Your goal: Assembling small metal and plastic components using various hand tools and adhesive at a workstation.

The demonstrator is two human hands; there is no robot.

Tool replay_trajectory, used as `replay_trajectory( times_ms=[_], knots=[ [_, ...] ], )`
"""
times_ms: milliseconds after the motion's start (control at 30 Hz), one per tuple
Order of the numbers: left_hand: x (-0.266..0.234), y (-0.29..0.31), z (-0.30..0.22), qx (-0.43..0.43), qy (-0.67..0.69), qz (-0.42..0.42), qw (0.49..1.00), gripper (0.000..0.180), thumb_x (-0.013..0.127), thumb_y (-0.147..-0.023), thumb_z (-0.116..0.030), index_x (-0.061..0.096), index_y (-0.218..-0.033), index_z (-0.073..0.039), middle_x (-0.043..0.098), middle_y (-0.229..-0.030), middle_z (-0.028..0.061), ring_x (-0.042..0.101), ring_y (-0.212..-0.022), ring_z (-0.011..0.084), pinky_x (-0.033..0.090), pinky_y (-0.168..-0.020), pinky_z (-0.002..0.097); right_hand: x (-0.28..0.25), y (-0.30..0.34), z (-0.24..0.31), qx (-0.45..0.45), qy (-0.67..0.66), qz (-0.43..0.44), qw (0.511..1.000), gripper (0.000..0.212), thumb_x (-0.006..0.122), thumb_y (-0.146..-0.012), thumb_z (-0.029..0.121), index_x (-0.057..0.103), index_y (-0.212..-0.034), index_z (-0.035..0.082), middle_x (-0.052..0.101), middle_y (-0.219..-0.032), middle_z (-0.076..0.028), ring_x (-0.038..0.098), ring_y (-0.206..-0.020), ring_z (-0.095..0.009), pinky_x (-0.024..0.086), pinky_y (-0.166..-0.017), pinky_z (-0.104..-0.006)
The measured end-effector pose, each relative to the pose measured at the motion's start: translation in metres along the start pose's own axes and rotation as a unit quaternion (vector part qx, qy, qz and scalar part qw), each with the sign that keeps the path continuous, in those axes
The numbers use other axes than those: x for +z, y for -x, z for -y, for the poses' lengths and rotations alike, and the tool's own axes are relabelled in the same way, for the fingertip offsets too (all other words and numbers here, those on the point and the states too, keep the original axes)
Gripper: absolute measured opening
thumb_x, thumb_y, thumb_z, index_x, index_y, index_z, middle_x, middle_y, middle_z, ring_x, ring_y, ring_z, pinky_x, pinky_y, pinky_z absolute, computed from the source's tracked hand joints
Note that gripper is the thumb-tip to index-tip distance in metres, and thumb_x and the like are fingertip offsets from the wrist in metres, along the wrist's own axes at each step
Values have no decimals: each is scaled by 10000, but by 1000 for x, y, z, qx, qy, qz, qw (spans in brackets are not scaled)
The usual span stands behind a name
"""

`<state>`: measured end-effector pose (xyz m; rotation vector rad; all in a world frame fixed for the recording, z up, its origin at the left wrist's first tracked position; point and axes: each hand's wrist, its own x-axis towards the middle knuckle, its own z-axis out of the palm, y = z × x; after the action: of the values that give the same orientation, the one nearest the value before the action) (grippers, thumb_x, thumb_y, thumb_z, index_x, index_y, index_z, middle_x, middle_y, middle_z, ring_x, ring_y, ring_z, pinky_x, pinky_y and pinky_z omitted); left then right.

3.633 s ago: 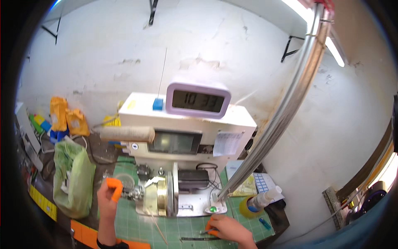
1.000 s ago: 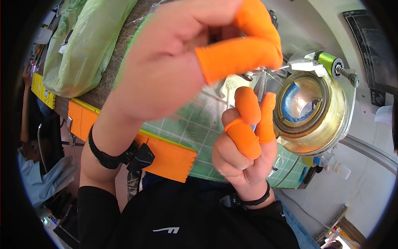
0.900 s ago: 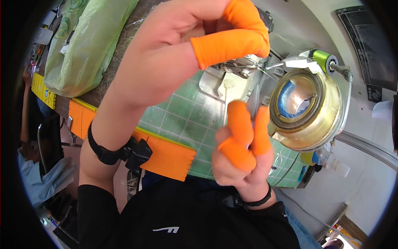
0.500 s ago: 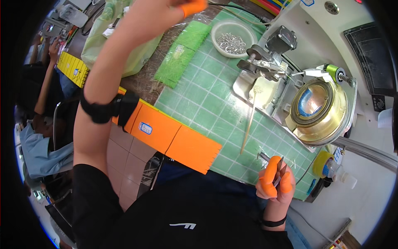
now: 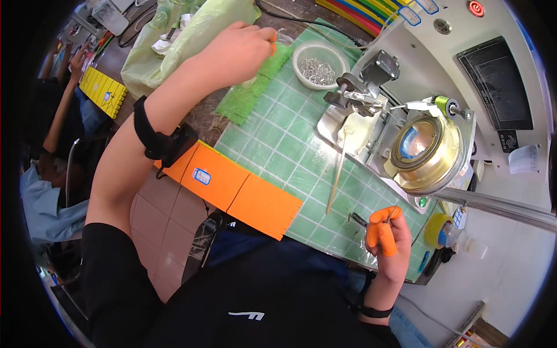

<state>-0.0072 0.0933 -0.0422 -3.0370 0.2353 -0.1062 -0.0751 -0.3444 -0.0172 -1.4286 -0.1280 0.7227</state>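
My left hand [image 5: 242,53], orange finger covers on its fingertips, reaches to the far end of a bright green fringed strip [image 5: 241,101]. Its fingers are bent and closed, and whatever they hold is hidden. Close to the front right of the table, my right hand [image 5: 390,240] is closed around slim metal tweezers [image 5: 392,212], mostly covered by the orange-capped fingers. A small dark metal piece [image 5: 358,220] shows just left of that hand. An orange notched board [image 5: 232,188] lies along the near table edge.
A white bowl [image 5: 297,51] holds small metal rings. Right of it stands a machine with a brass round part [image 5: 426,180] and a metal tray [image 5: 325,123]. A wooden stick [image 5: 336,180] leans from the tray onto the green gridded mat [image 5: 278,142]. Yellow tape [image 5: 436,231] lies far right.
My left hand has come down and nearer, from the top edge of the view to the green strip. My right hand has turned, with the tweezers' points no longer sticking up. The view has shifted slightly.
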Motion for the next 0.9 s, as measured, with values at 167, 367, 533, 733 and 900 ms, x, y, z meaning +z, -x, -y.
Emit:
replay_trajectory(
  times_ms=[167,367,533,733,900],
  knots=[
    [-75,41,4,-26,-1,-128,991,416,697,-859,-52,661,-1273,-79,591,-1392,129,586,-1227,362,463,-1056,449,-10,-7,-2,-88,314,-118,938,189,683,-948,18,656,-1134,5,645,-920,-114,631,-758,-208,484,-680,-300],
    [-150,57,-24,96,-152,-227,957,326,768,-879,-80,657,-1172,13,649,-1131,140,630,-998,272,505,-890,333,-31,-12,-8,-108,535,-112,831,257,728,-878,9,702,-1133,10,634,-1040,-178,638,-952,-376,510,-818,-422],
    [-134,49,-71,89,94,-132,983,674,845,-749,-160,585,-1353,-13,555,-1420,198,562,-1257,387,453,-1060,463,7,-18,7,-157,493,-82,852,407,820,-823,83,695,-1207,29,655,-1048,-137,643,-971,-340,513,-842,-395],
    [-54,-13,-120,110,144,-146,972,476,697,-772,-28,546,-1221,10,568,-1061,134,626,-996,330,534,-836,446,90,-71,9,-265,166,30,950,517,638,-999,132,470,-1479,36,567,-1187,-121,607,-949,-187,482,-877,-320],
    [-40,-21,-125,94,177,-193,960,241,612,-804,-1,543,-1034,14,559,-973,135,643,-927,312,565,-713,401,102,-127,-2,-247,-109,-112,956,311,504,-1110,207,473,-1386,66,533,-1105,-35,510,-900,-102,427,-837,-262]
  ],
)
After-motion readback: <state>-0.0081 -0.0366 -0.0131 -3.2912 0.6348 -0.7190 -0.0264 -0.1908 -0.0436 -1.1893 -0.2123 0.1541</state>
